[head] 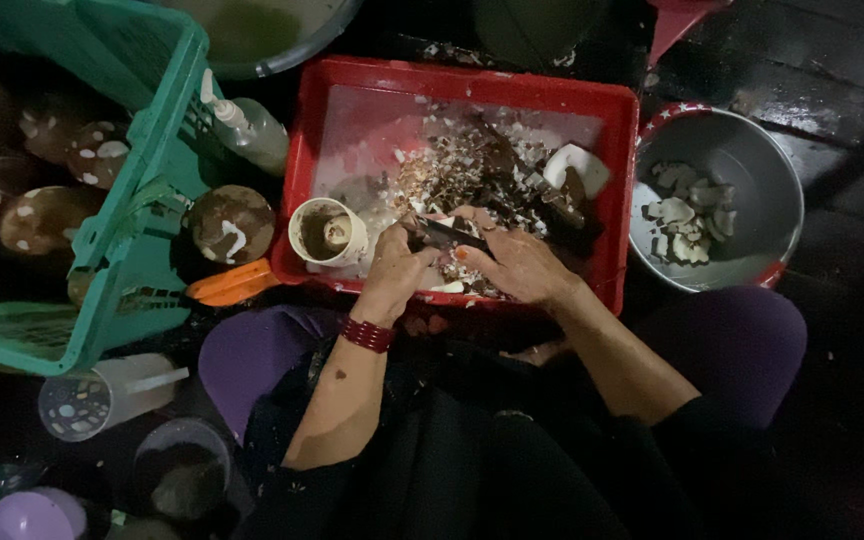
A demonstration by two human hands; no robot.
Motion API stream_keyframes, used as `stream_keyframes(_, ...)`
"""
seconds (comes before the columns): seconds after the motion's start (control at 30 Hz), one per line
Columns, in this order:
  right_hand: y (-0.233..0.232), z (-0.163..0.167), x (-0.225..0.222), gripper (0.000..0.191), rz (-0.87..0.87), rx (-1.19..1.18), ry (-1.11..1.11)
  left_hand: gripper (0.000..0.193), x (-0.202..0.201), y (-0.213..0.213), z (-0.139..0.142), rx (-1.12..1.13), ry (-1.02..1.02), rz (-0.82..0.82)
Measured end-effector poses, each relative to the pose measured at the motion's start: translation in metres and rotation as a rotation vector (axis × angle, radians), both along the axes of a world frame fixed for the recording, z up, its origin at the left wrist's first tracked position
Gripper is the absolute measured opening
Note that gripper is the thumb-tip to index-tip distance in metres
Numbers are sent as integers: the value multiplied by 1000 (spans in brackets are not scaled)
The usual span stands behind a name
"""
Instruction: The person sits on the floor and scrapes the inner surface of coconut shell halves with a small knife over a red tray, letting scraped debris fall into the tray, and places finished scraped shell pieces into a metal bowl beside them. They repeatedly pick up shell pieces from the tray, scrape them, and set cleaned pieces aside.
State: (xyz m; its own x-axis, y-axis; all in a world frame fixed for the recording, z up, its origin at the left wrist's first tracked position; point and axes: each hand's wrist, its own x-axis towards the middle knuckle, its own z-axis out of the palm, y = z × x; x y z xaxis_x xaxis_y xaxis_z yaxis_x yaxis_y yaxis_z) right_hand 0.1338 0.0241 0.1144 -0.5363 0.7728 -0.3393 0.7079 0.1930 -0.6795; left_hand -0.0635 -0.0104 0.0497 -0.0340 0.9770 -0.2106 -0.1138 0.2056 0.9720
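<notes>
Working over the red tray (620,160), the person held both hands low at its near edge. The left hand (395,268) was clenched around the grip of a dark blade (447,235), which lay across toward the right hand (517,265). The right hand's fingers (472,252) were curled around a small piece of coconut that they mostly hid; whether the blade touched the piece could not be told. A red bracelet (367,334) circled the left wrist.

Judged from this, the step in hand was paring or chipping the brown skin from a piece of coconut flesh, with the scraps falling into the tray. A heap of brown and white shavings (472,165) filled the tray's middle, and a larger white chunk (577,168) lay at the heap's right side. A half shell (327,232) sat at the tray's left edge, just beside the left hand.

To the right of the tray, a grey metal bowl (752,150) held several pale pieces (690,215). To the left, a green crate (142,170) held brown husked coconuts (42,215), and another coconut (232,222) lay between crate and tray.

The next move seemed to call for a steady, shallow cut away from the holding fingers, with the piece turned to show its unpared side.
</notes>
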Motion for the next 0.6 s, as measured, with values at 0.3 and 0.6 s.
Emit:
stream_keyframes(0.3, 1, -5, -2, 59, -8, 4, 10, 38, -3, -1, 1, -26, -77, -12)
stream_keyframes(0.6, -1, 4, -5, 60, -52, -142, -71, 35, 1, -2, 12, -66, -173, 1)
